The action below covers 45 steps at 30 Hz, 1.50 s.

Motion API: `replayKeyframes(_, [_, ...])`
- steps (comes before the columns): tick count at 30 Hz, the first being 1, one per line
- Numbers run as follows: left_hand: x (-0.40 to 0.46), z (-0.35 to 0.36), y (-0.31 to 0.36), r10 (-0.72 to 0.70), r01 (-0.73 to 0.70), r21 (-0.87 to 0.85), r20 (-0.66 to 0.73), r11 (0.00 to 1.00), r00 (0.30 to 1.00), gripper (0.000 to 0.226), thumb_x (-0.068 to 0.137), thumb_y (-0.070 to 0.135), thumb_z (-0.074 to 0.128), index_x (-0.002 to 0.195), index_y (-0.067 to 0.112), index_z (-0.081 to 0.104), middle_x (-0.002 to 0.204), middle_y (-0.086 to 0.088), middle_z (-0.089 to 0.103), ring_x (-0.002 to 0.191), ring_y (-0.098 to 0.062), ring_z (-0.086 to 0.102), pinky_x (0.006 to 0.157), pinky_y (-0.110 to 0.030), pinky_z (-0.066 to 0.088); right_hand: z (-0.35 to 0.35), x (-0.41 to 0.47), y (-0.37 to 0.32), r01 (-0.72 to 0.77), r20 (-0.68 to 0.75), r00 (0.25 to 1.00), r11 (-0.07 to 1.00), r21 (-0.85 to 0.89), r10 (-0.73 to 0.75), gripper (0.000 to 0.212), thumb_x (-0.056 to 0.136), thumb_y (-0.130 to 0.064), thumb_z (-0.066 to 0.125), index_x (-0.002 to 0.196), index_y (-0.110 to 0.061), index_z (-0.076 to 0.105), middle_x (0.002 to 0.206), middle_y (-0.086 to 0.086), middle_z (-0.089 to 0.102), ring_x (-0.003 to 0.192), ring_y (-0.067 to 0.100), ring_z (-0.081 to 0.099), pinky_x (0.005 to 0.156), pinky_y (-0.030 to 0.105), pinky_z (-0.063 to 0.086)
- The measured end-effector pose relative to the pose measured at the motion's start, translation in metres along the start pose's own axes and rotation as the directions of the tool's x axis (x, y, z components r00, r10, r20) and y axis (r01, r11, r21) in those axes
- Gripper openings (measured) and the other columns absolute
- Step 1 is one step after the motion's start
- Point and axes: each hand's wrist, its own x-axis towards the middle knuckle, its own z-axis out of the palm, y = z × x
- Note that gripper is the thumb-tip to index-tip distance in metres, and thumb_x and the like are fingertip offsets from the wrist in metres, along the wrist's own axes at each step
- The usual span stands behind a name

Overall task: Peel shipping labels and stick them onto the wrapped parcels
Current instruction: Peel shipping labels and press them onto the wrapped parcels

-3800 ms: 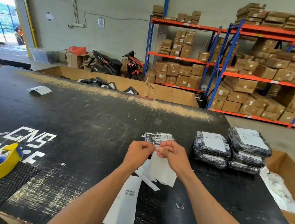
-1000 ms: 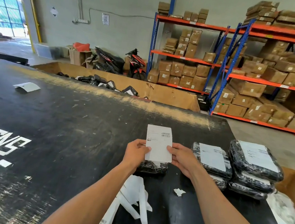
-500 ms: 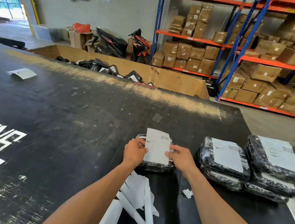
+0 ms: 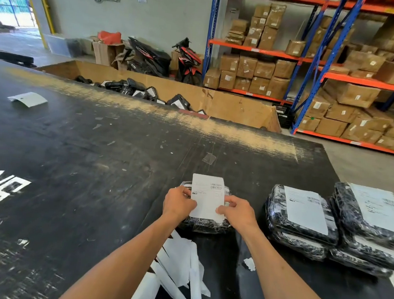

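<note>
Left hand (image 4: 179,203) and right hand (image 4: 237,211) pinch the label's (image 4: 207,199) side edges over the parcel (image 4: 205,225); bare table (image 4: 94,164) lies left of the parcel, labelled stacks (image 4: 304,220) right.

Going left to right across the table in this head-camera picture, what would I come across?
Loose white paper sheet → left hand → shipping label held over a wrapped parcel → right hand → stacks of labelled parcels.

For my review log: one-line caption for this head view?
Both hands, left and right, lower a shipping label onto a black wrapped parcel beside labelled parcels.
</note>
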Motion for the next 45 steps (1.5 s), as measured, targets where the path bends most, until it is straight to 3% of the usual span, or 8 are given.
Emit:
replayKeyframes(5, [0.012, 0.0, -0.001, -0.022, 0.022, -0.104, 0.004, 0.994, 1.0, 0.013, 0.082, 0.021, 0.071, 0.073, 0.013, 0.067, 0.08, -0.008, 0.073, 0.077, -0.024, 0.068, 0.08, -0.043, 0.059, -0.002, 0.005, 0.002, -0.003, 0.006, 1.0, 0.999, 0.051, 0.002, 0.024, 0.084, -0.029, 0.076, 0.109, -0.027, 0.076, 0.101, -0.005, 0.074, 0.094, 0.016, 0.069, 0.09, 0.033, 0.053])
replayKeyframes(12, [0.003, 0.006, -0.007, 0.11, -0.117, -0.164, -0.049, 0.98, 0.993, 0.014, 0.096, 0.03, 0.061, 0.087, 0.02, 0.062, 0.088, 0.001, 0.07, 0.081, -0.019, 0.065, 0.068, -0.03, 0.051, 0.0, -0.001, 0.008, 0.085, -0.056, 0.995, 0.993, 0.083, -0.081, 0.012, 0.096, -0.033, 0.067, 0.103, -0.026, 0.073, 0.094, -0.007, 0.075, 0.093, 0.016, 0.07, 0.081, 0.031, 0.052])
replayKeyframes(19, [-0.011, 0.0, -0.006, 0.178, -0.189, -0.336, -0.064, 0.922, 0.982, 0.017, 0.099, 0.032, 0.058, 0.092, 0.017, 0.062, 0.092, -0.001, 0.073, 0.083, -0.016, 0.07, 0.068, -0.032, 0.059, -0.005, -0.006, 0.001, 0.118, -0.04, 0.993, 0.973, 0.2, -0.113, 0.011, 0.096, -0.025, 0.067, 0.104, -0.021, 0.073, 0.101, -0.003, 0.076, 0.093, 0.013, 0.071, 0.091, 0.037, 0.058])
replayKeyframes(25, [-0.012, 0.003, -0.004, 0.106, -0.119, -0.179, -0.082, 0.977, 0.991, 0.012, 0.095, 0.031, 0.065, 0.086, 0.022, 0.066, 0.089, 0.005, 0.073, 0.086, -0.017, 0.07, 0.079, -0.041, 0.06, -0.005, -0.012, 0.001, 0.094, -0.057, 0.994, 0.995, 0.03, -0.092, 0.02, 0.098, -0.027, 0.065, 0.115, -0.02, 0.072, 0.104, -0.003, 0.073, 0.098, 0.016, 0.066, 0.082, 0.026, 0.045])
replayKeyframes(28, [-0.012, 0.007, -0.003, 0.082, -0.093, -0.157, -0.076, 0.983, 0.994, 0.011, 0.094, 0.03, 0.067, 0.088, 0.022, 0.069, 0.091, 0.005, 0.074, 0.086, -0.016, 0.07, 0.082, -0.041, 0.059, -0.005, -0.012, 0.005, 0.074, -0.052, 0.996, 0.997, -0.002, -0.074, 0.018, 0.099, -0.027, 0.064, 0.113, -0.021, 0.072, 0.089, -0.011, 0.069, 0.088, 0.013, 0.063, 0.077, 0.026, 0.043])
replayKeyframes(31, [-0.008, 0.008, -0.003, 0.067, -0.079, -0.133, -0.091, 0.988, 0.994, 0.012, 0.093, 0.029, 0.069, 0.091, 0.018, 0.073, 0.089, 0.004, 0.073, 0.084, -0.017, 0.069, 0.082, -0.04, 0.057, -0.002, -0.01, 0.007, 0.061, -0.04, 0.997, 0.998, -0.01, -0.061, 0.018, 0.1, -0.027, 0.063, 0.115, -0.019, 0.07, 0.092, -0.008, 0.069, 0.092, 0.015, 0.064, 0.08, 0.028, 0.045])
replayKeyframes(40, [0.0, 0.017, -0.008, 0.066, -0.07, -0.021, -0.145, 0.997, 0.987, 0.015, 0.094, 0.024, 0.067, 0.089, 0.012, 0.075, 0.08, -0.001, 0.071, 0.074, -0.017, 0.062, 0.064, -0.025, 0.044, 0.004, -0.003, 0.008, 0.025, -0.107, 0.994, 0.995, -0.102, -0.036, 0.024, 0.093, -0.037, 0.067, 0.115, -0.027, 0.07, 0.106, -0.002, 0.072, 0.094, 0.017, 0.066, 0.082, 0.035, 0.054])
replayKeyframes(45, [-0.002, 0.019, -0.005, 0.076, -0.068, 0.055, -0.169, 0.996, 0.983, 0.016, 0.094, 0.02, 0.066, 0.083, 0.012, 0.075, 0.074, 0.001, 0.068, 0.064, -0.012, 0.056, 0.056, -0.022, 0.038, 0.01, -0.007, 0.005, 0.044, -0.153, 0.985, 0.971, -0.236, -0.081, 0.021, 0.096, -0.034, 0.062, 0.115, -0.027, 0.066, 0.112, -0.005, 0.067, 0.089, 0.015, 0.057, 0.074, 0.03, 0.044])
